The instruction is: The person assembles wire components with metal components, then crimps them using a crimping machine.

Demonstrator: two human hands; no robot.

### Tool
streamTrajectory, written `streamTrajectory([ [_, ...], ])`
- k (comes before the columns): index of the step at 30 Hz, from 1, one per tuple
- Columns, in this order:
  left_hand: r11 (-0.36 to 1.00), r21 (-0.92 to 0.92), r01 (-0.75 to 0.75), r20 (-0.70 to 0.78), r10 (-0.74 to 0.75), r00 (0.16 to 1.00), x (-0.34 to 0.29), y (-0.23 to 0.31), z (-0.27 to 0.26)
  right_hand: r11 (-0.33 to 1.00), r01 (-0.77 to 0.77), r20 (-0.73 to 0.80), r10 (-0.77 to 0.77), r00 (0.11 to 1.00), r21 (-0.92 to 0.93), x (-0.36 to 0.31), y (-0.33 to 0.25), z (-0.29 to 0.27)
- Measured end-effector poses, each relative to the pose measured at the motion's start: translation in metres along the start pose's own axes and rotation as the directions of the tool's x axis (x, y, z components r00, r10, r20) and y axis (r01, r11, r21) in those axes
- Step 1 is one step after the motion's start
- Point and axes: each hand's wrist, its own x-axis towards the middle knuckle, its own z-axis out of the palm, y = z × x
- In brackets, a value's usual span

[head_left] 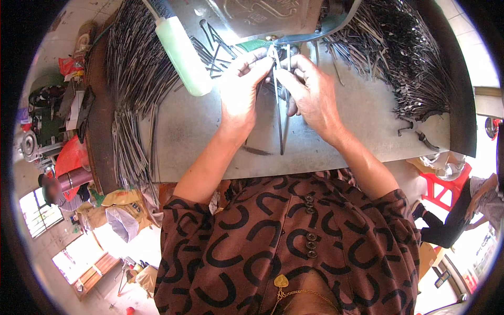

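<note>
In the middle of the metal table (194, 136), my left hand (239, 89) and my right hand (317, 100) work close together. Between them is a thin metal rod (279, 123), its upper end pinched by the left fingertips and its lower end pointing toward me. My right hand is closed, with its thumb against this rod. A second narrow strip (288, 55) rises by the right fingers; the curled fingers partly hide what else is there. Just beyond the fingertips lies something green (254, 45), partly covered by the left hand.
Large heaps of thin dark rods lie at the left (136, 68) and right (415, 58). A pale green cylinder (184, 58) slants in from the top left. Beyond my hands stands a shiny metal piece (252, 18). Small dark bent parts (428, 140) lie near the right edge.
</note>
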Motion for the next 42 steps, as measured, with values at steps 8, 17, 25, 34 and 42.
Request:
streamTrajectory([
  [8,0.999,-0.041,-0.018,-0.057,0.016,0.998,-0.003,-0.004,0.008,0.995,0.017,-0.067,-0.011,0.998,0.093,-0.003,0.003,0.009],
  [17,0.992,-0.124,0.003,-0.043,-0.008,0.999,-0.007,-0.006,0.008,0.984,-0.059,-0.028,0.064,0.998,0.17,-0.004,0.005,0.01],
  [25,0.997,0.04,-0.063,-0.044,0.065,0.997,-0.004,0.0,0.009,0.992,0.003,-0.041,0.002,0.999,0.129,0.001,0.004,0.008],
  [34,0.958,0.287,0.03,0.079,-0.055,0.995,0.006,0.024,0.005,0.959,-0.237,0.123,0.22,0.968,0.152,0.012,-0.003,-0.017],
  [42,0.972,0.233,0.006,-0.062,0.009,0.998,-0.019,0.008,0.0,0.969,-0.102,0.157,0.067,0.985,0.224,0.011,0.01,-0.014],
])
